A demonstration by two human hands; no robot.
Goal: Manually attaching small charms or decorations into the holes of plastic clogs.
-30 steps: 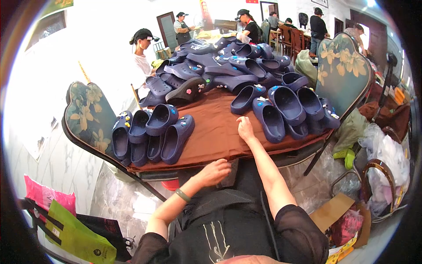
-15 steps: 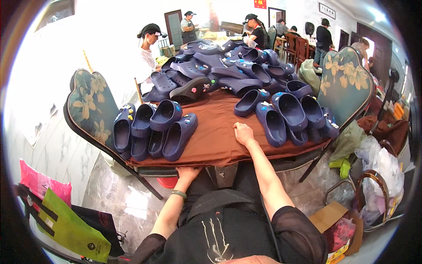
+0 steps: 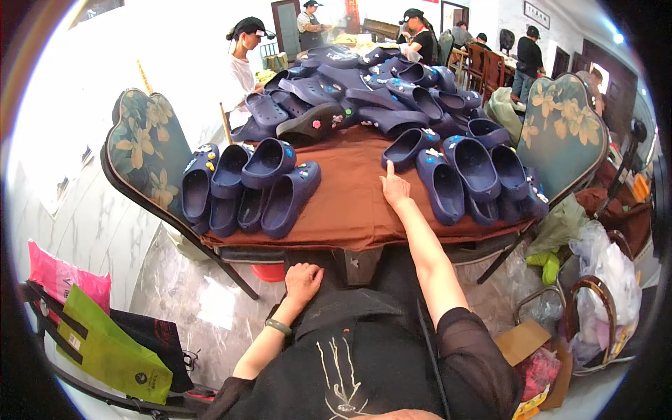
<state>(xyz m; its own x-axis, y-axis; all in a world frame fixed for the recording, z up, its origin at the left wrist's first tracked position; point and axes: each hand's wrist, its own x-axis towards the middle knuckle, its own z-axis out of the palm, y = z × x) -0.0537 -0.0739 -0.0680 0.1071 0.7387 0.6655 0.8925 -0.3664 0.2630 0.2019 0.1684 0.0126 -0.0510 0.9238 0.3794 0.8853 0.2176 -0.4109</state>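
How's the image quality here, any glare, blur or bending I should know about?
Head view: the upper left wall is blown out to near white by strong light; straight edges bow toward the rim, as the table edge shows, and the corners are black. The right hand on the brown cloth and the left hand look sharp, as do the navy clogs.

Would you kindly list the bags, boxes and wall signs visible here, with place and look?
Green bag: lower left floor, flat, lime green with a small dark emblem.
Pink bag: beside it, crinkled plastic.
Cardboard box: lower right, brown, open.
Wall sign: upper right, white rectangular frame.
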